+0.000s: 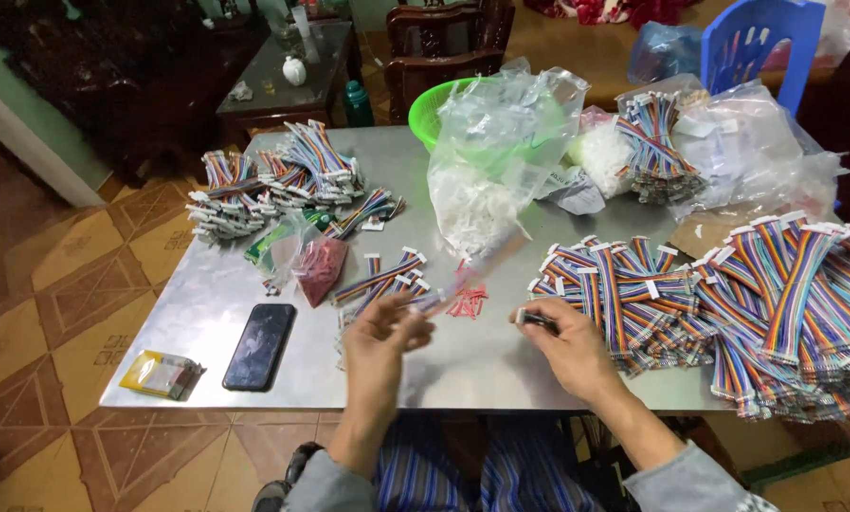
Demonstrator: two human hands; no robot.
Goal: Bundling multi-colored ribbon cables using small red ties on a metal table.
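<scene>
Two hands work over the table (207,313). Our left hand (379,343) pinches one end of a ribbon cable (468,273), blurred, whose long axis slants from that hand up and right toward the clear bag (501,142). Our right hand (567,349) closes its fingers on a small dark piece, too small to identify, just beside the cable pile (633,299). We judge it best to hold the cable near its connector, keep it untwisted, and keep the red bits (468,301) within reach.
</scene>
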